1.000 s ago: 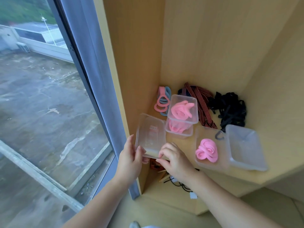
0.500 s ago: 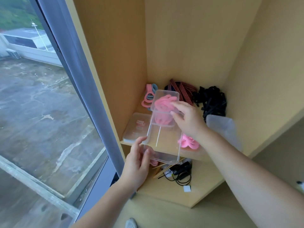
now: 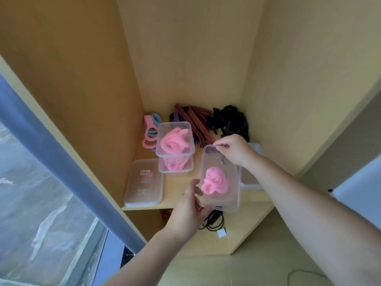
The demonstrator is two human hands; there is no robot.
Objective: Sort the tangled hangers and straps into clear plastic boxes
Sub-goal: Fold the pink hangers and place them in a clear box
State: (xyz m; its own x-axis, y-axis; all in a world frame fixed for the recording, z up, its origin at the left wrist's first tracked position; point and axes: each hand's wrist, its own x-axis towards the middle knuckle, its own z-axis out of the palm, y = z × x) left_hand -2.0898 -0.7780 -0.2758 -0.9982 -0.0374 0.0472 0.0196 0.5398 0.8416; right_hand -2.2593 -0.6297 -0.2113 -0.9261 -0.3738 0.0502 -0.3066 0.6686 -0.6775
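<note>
A clear plastic box (image 3: 231, 195) sits at the shelf's front edge, held by both hands. A pink coiled strap (image 3: 215, 180) shows through it. My left hand (image 3: 191, 205) grips its near left corner. My right hand (image 3: 233, 150) pinches its far rim. To the left stand two stacked clear boxes, the top one (image 3: 175, 139) and the lower one (image 3: 176, 165), each holding pink straps. Loose pink and blue hangers (image 3: 149, 133), striped straps (image 3: 198, 118) and a black strap tangle (image 3: 228, 120) lie at the back of the shelf.
A flat clear lid (image 3: 144, 182) lies at the shelf's front left. Another clear box (image 3: 250, 180) is partly hidden behind my right forearm. Wooden walls close in on three sides. On the lower shelf lie a black cable (image 3: 214, 220) and a white plug (image 3: 221, 234).
The clear box in my hands moved right, from in front of the stacked boxes to over the pink coil. My right hand shifted to its far rim.
</note>
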